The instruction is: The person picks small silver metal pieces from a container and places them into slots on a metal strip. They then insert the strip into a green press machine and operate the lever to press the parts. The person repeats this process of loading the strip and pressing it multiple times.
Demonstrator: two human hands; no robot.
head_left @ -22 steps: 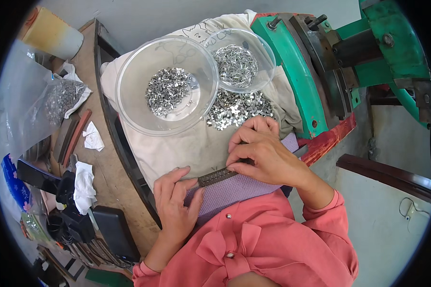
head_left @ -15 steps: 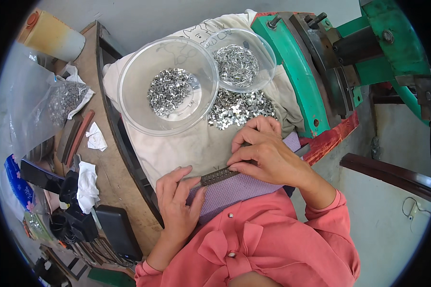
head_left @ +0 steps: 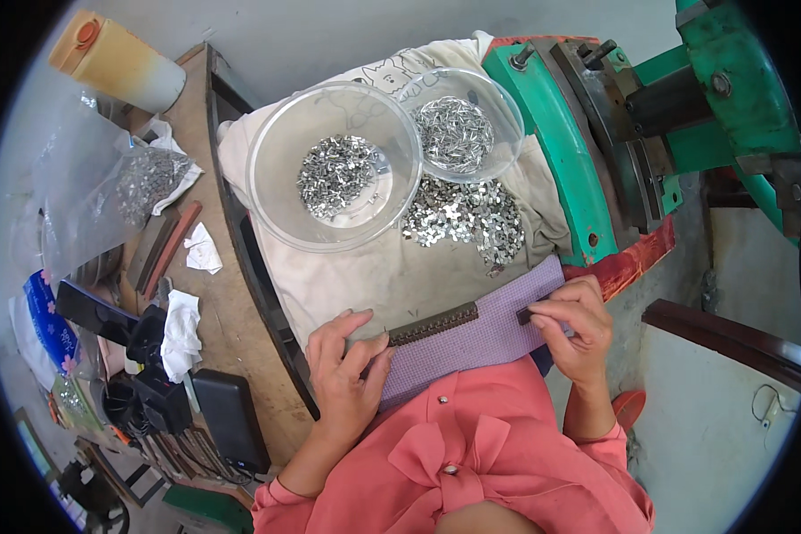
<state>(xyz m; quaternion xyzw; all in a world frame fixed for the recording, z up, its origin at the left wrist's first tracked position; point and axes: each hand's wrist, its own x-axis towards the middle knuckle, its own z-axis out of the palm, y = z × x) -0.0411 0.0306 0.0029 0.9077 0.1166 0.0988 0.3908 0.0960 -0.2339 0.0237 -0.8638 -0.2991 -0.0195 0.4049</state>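
Observation:
A dark metal strip with a row of notches [head_left: 433, 324] lies on a purple textured cloth [head_left: 454, 350] in front of me. My left hand [head_left: 347, 363] has its thumb and index finger closed at the strip's left end. Off to the right, my right hand [head_left: 578, 327] pinches a small dark flat bar [head_left: 526, 315] above the cloth, apart from the strip. Beyond the strip is a loose pile of small shiny metal pieces [head_left: 467, 214]. Whether tiny parts sit in the notches is too small to tell.
Behind the pile stand a large clear tub [head_left: 267, 191] and a smaller clear bowl [head_left: 513, 133], both holding small metal parts. A green machine [head_left: 543, 160] rises at the right. On the left, a wooden table [head_left: 231, 329] carries a black box [head_left: 230, 418], tissues and a plastic bag.
My right hand has moved away from the strip to the right, and the dark bar now shows in its fingers. More of the notched strip is uncovered. The whole view has shifted slightly.

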